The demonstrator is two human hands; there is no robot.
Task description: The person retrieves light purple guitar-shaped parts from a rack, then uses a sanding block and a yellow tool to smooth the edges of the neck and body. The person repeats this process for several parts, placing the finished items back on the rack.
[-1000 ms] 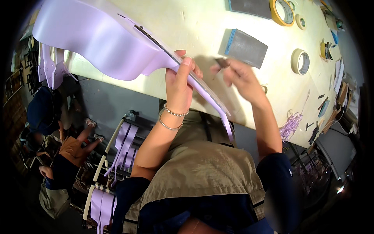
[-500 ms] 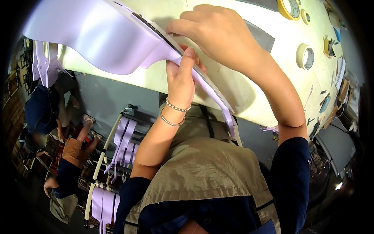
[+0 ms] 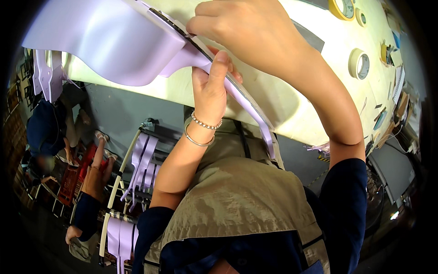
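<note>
A glossy lilac guitar (image 3: pixel 105 45), perhaps a ukulele, is tipped on its side over the table, its body to the left and its neck slanting down toward my apron. My left hand (image 3: pixel 212 89), with two bracelets at the wrist, is wrapped round the neck near the body, thumb on the near side. Above it, my right hand (image 3: pixel 242 27) is closed, its fingertips pinched at the dark edge of the guitar's face where neck meets body. Whatever lies in that pinch is hidden. The guitar's face is turned away from me.
The pale table (image 3: pixel 292 105) carries a masking tape roll (image 3: pixel 359 64), a yellow tape roll (image 3: pixel 341 8) and a dark grey sheet (image 3: pixel 310 39). At lower left, a rack (image 3: pixel 114 192) holds several lilac instruments. Two people are at the far left.
My right hand has slid left and up along the guitar's edge. The guitar and my left hand have shifted slightly left. A person at the left has moved.
</note>
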